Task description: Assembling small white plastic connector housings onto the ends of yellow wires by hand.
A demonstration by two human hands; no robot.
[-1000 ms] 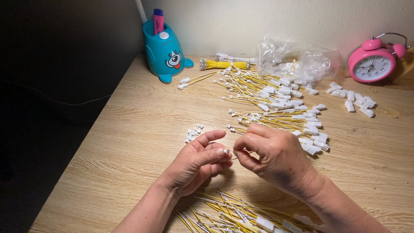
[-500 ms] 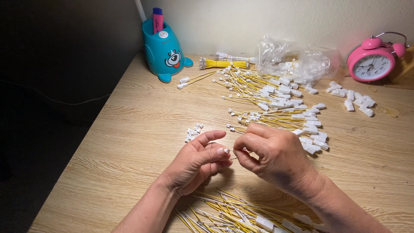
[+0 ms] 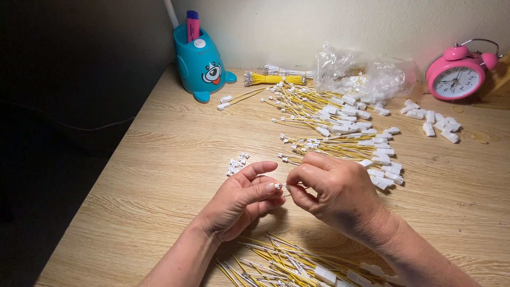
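Note:
My left hand (image 3: 241,202) and my right hand (image 3: 334,194) meet over the middle of the wooden table (image 3: 159,175). The left thumb and fingers pinch a tiny white connector (image 3: 277,186). My right fingers pinch a thin wire that reaches to that connector. A small heap of tiny white connectors (image 3: 236,163) lies just left of my hands. Yellow and white wires with white plugs (image 3: 340,127) spread beyond my hands, and another pile of wires (image 3: 287,263) lies near the front edge under my wrists.
A blue animal-shaped pen holder (image 3: 202,64) with a pink marker stands at the back left. A bundle of yellow wires (image 3: 273,79), a clear plastic bag (image 3: 364,72), a pink alarm clock (image 3: 459,72) and loose white plugs (image 3: 433,119) sit along the back.

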